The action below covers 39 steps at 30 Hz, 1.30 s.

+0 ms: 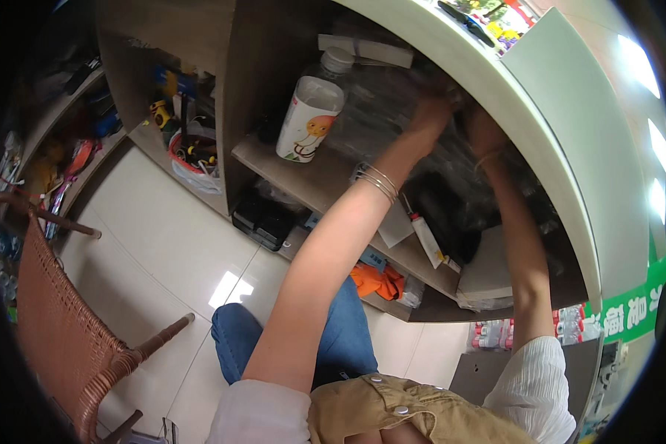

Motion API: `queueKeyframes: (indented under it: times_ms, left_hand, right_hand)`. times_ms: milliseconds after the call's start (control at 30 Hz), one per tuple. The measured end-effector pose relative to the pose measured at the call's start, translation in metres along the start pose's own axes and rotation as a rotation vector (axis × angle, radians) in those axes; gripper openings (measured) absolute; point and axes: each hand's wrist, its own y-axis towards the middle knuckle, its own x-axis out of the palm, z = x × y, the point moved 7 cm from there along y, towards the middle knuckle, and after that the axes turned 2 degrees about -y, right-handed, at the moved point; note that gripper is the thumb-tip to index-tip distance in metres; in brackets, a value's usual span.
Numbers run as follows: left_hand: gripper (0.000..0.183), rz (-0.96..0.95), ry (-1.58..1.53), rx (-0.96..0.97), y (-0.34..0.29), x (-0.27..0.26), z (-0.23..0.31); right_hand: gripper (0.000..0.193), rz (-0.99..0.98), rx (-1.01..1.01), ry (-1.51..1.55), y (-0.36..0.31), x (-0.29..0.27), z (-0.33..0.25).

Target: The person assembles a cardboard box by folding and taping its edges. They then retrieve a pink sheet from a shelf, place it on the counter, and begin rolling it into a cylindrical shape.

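Observation:
Both my arms reach up into a shelf under a white counter. My left hand (429,117), with thin bangles on the wrist, presses into a crumpled clear plastic bag (381,100) lying on the wooden shelf (274,159). My right hand (482,133) is deeper in, close beside the left, also in the plastic. The fingers of both hands are hidden by the dark and the plastic. A white bottle (312,109) with an orange picture and a white cap stands on the shelf to the left of my hands.
A white tube (426,238) and a dark bag (451,214) sit lower on the shelf. Below are a black box (263,220) and orange cloth (377,281). A red tub of tools (192,152) stands further left. A wicker chair (66,333) is at my left on the tiled floor.

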Motion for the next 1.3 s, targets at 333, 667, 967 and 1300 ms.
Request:
queueKeyframes:
  times_ms: [333,667,967,1300]
  left_hand:
    - [0.030,0.228,0.442,0.140,-0.005,-0.038,0.046]
    - [0.036,-0.481,-0.690,0.340,-0.036,0.017,0.094]
    - [0.037,-0.413,-0.709,0.054,-0.083,-0.018,0.131]
    - [0.021,-0.240,-0.384,0.168,-0.136,-0.035,0.120]
  right_hand:
    - [0.030,0.301,0.101,-0.286,-0.052,0.037,0.121]
    - [0.036,0.394,0.186,-0.433,-0.084,0.007,0.085]
    - [0.042,0.308,0.507,0.368,-0.118,0.033,0.155]
    - [0.052,0.279,0.984,0.924,-0.240,-0.006,0.082]
